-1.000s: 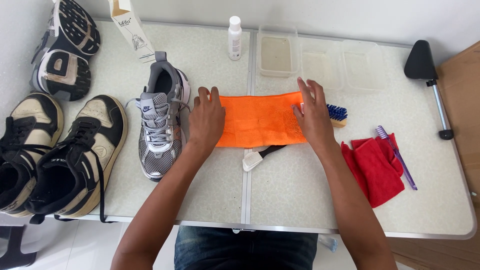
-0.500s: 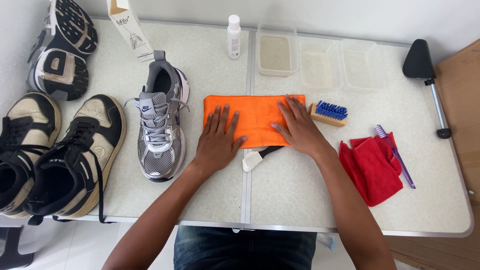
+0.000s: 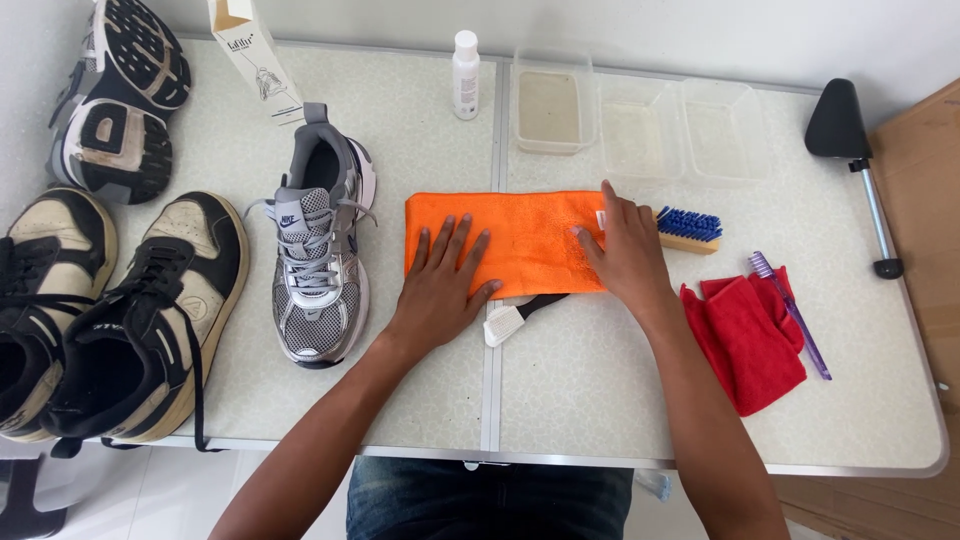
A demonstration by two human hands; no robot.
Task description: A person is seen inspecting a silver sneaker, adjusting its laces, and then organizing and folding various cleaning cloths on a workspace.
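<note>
An orange cloth [image 3: 520, 235] lies folded flat in the middle of the pale table [image 3: 600, 400]. My left hand [image 3: 443, 283] rests palm down on its near left part, fingers spread. My right hand [image 3: 628, 255] presses flat on the cloth's right end, beside a wooden brush with blue bristles [image 3: 687, 229]. A small brush with a white head and dark handle [image 3: 515, 316] pokes out from under the cloth's near edge. A grey and silver running shoe [image 3: 318, 255] stands just left of the cloth.
Black and cream sneakers [image 3: 120, 320] and an upturned shoe [image 3: 120, 95] fill the left side. A white bottle [image 3: 465, 75], a carton [image 3: 250, 55] and clear tubs [image 3: 640, 125] line the back. A red cloth [image 3: 745, 340] and purple toothbrush [image 3: 790, 310] lie right.
My right hand slid right along the orange cloth to its end, and the blue-bristled brush shifted right. My left hand stayed on the cloth's left part.
</note>
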